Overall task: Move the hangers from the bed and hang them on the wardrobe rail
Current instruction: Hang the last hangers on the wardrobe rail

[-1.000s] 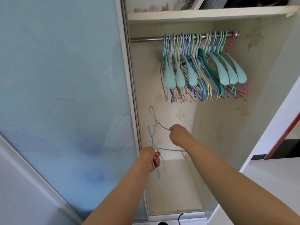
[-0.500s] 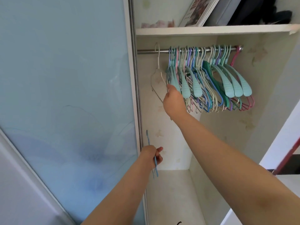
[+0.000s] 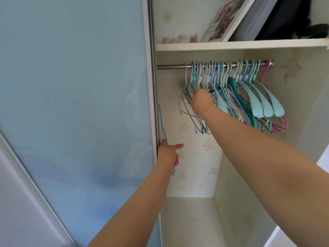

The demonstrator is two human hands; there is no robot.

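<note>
The right hand (image 3: 202,100) is reaching up into the wardrobe and pressing against the left end of the hangers (image 3: 236,97) bunched on the wardrobe rail (image 3: 170,66). Its fingers are hidden among the hanger frames, so I cannot tell whether they are gripping one or only pushing. A pale wire hanger (image 3: 186,104) is hanging at the far left of the bunch, its hook over the rail, just beside that hand.

The left hand (image 3: 168,155) is sitting lower, near the edge of the frosted blue sliding door (image 3: 76,104). Its fingers are curling round a thin blue wire hanger (image 3: 162,125), with the index finger pointing out straight; the hanger is standing nearly upright along the door frame, well below the rail.

Above the rail, a white shelf (image 3: 240,45) is carrying a leaning book (image 3: 226,18) and dark bags (image 3: 292,16).
</note>
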